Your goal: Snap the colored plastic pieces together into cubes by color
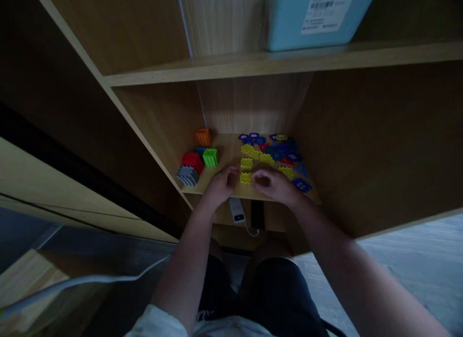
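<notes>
Yellow toothed tile found lying flat on the wooden shelf, near its front edge, directly between the two hands.

Left hand palm down just left of that tile, fingertips at its left edge. Contact not confirmable in the dim light. Left grip: fingers loosely curled, nothing seen enclosed; wide or closed, cannot tell.

Right hand palm down just right of the same tile, fingertips at its right edge. Right grip likewise unreadable; cannot tell whether pinching the tile or merely resting on it.

Further yellow tiles in a loose cluster just behind the first, flat on the shelf. Blue and purple heap to the right and rear, reaching toward the right wall of the compartment, with some red among it. Single blue tile near the front right, just beside the right wrist.

Assembled cubes grouped on the left side of the shelf, apart from both hands:
- green cube, nearest the left hand
- red cube, just left of the green
- grey cube, at the front left corner
- orange cube, at the rear

Light-blue box with a white label on the shelf above. White device with a cable below the shelf edge, between the forearms.
</notes>
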The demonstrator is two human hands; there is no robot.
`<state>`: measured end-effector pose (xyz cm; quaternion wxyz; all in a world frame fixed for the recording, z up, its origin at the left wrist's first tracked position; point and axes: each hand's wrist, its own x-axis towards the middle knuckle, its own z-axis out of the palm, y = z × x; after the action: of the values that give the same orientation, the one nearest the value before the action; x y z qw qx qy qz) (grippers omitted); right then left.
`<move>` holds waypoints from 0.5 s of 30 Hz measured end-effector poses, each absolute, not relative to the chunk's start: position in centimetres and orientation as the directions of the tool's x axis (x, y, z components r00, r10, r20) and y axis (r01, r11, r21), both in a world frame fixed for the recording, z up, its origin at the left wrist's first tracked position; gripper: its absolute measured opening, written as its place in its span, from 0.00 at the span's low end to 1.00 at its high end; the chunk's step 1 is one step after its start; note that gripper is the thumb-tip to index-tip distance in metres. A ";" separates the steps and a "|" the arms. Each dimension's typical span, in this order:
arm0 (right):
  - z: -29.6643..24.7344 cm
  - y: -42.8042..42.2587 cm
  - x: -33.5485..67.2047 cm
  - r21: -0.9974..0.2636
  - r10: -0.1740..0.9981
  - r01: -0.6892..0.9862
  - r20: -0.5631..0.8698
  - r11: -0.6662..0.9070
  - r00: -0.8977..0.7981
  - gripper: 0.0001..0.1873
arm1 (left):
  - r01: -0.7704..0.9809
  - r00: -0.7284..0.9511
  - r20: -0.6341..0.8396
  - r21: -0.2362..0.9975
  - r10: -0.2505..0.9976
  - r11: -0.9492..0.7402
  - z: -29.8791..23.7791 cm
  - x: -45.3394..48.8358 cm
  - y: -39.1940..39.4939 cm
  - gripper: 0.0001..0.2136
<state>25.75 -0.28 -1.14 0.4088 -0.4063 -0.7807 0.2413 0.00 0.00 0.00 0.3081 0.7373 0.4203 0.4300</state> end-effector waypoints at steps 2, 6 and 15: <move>-0.9 0.3 25.4 -0.812 0.869 0.319 0.417 0.488 -0.268 0.12 | 0.177 0.358 0.348 0.886 0.866 -0.429 0.4 0.3 1.8 0.17; -0.5 1.6 24.4 -0.901 0.902 0.123 0.390 0.415 -0.184 0.19 | -0.078 0.406 0.322 0.944 0.855 -0.319 0.9 1.4 3.9 0.19; -1.3 2.0 23.6 -0.916 0.908 0.026 0.393 0.401 -0.147 0.21 | -0.134 0.359 0.315 0.949 0.879 -0.285 0.1 1.6 4.0 0.19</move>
<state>23.61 2.03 -1.28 0.5412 -0.3654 -0.6384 0.4075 1.64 4.02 0.05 0.5219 0.6380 0.2917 0.4852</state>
